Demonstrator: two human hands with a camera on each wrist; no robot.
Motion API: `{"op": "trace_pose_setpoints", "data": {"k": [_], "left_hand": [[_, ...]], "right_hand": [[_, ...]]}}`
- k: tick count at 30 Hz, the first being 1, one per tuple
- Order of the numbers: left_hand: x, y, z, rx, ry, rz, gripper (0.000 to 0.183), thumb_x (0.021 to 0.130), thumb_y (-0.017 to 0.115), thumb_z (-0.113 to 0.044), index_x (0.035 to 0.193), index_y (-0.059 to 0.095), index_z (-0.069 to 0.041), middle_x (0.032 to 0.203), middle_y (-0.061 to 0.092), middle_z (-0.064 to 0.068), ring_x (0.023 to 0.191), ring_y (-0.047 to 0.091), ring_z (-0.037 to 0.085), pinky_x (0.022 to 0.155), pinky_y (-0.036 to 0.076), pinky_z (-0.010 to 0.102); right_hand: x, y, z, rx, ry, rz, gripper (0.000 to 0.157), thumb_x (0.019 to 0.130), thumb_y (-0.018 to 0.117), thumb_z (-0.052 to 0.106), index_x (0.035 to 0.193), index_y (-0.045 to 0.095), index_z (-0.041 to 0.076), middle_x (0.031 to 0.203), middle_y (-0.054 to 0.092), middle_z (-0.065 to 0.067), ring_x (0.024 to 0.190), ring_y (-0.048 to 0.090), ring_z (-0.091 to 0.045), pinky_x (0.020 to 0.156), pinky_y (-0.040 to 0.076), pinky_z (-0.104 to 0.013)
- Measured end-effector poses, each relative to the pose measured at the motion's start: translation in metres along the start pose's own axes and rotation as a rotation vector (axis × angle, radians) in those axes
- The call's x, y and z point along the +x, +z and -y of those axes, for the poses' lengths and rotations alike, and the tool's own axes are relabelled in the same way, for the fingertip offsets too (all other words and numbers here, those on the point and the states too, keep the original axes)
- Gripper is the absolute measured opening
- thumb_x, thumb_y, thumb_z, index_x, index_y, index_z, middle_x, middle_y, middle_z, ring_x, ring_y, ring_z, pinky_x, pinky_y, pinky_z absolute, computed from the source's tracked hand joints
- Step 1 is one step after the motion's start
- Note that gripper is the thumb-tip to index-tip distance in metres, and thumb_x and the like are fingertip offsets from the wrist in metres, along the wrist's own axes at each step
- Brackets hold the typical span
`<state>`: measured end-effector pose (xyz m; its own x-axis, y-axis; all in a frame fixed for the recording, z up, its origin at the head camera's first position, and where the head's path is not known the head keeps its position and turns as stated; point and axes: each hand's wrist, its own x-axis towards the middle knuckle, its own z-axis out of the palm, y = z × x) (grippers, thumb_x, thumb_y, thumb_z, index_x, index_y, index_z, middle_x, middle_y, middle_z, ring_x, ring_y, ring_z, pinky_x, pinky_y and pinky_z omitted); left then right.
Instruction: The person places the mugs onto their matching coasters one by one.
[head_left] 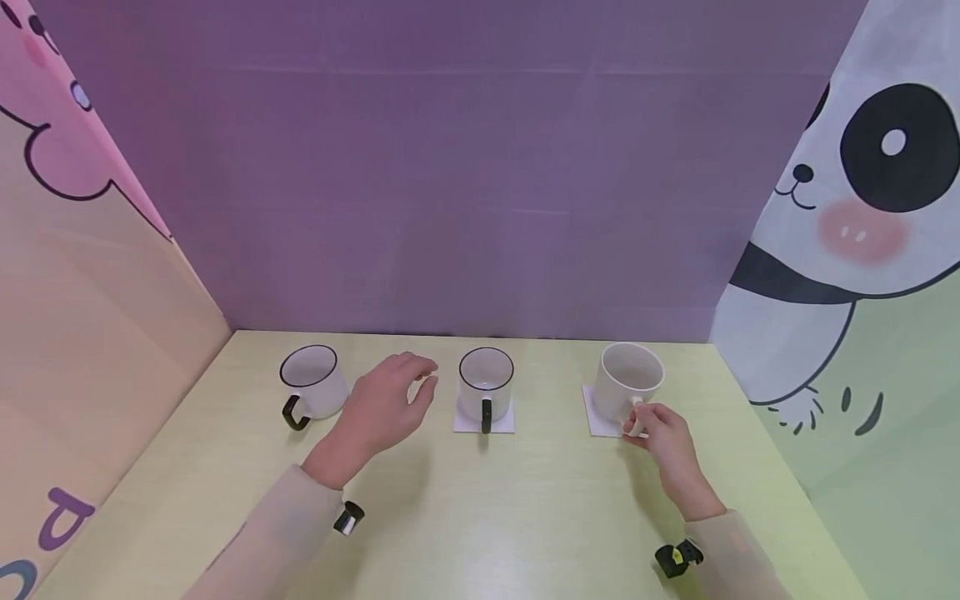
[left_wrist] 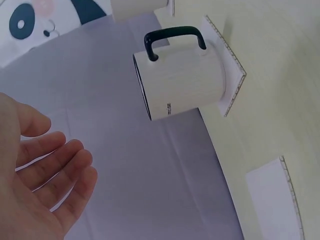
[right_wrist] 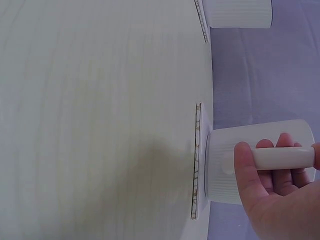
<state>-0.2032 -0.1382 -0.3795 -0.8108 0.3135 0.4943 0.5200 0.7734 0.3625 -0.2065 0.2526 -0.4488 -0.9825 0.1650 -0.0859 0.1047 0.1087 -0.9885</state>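
My right hand grips the handle of an all-white mug at the right. This mug's base meets a square white coaster, its ribbed side showing in the right wrist view. My left hand hovers above the table with fingers loosely bent and nothing in its palm. To its right, a white mug with black rim and black handle stands on another coaster. To its left is a similar black-handled mug. A bare coaster shows in the left wrist view; my left hand hides it from the head view.
The pale wood-grain table ends at a purple cloth wall behind the mugs. A printed panel with a panda borders the right side, and a pink and beige panel the left.
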Motion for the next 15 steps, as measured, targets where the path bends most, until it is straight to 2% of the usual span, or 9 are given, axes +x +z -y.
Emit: {"op": "trace_pose_setpoints", "data": {"k": [7, 15], "left_hand": [[-0.007, -0.007, 0.015, -0.083, -0.078, -0.108, 0.017, 0.096, 0.061, -0.007, 0.109, 0.073, -0.003, 0.101, 0.071, 0.006, 0.091, 0.066, 0.023, 0.078, 0.056, 0.041], [-0.016, -0.016, 0.035, -0.196, -0.152, -0.230, 0.017, 0.097, 0.062, -0.002, 0.111, 0.071, 0.001, 0.104, 0.071, 0.013, 0.091, 0.066, 0.028, 0.078, 0.056, 0.048]], "right_hand": [[0.001, -0.001, -0.002, -0.002, 0.004, 0.001, 0.027, 0.110, 0.043, 0.014, 0.098, 0.056, -0.007, 0.084, 0.058, -0.004, 0.085, 0.060, -0.013, 0.091, 0.057, -0.038], [0.001, -0.001, -0.001, -0.003, 0.008, -0.003, 0.027, 0.110, 0.044, 0.014, 0.098, 0.056, -0.008, 0.084, 0.058, -0.004, 0.085, 0.060, -0.014, 0.090, 0.057, -0.038]]}}
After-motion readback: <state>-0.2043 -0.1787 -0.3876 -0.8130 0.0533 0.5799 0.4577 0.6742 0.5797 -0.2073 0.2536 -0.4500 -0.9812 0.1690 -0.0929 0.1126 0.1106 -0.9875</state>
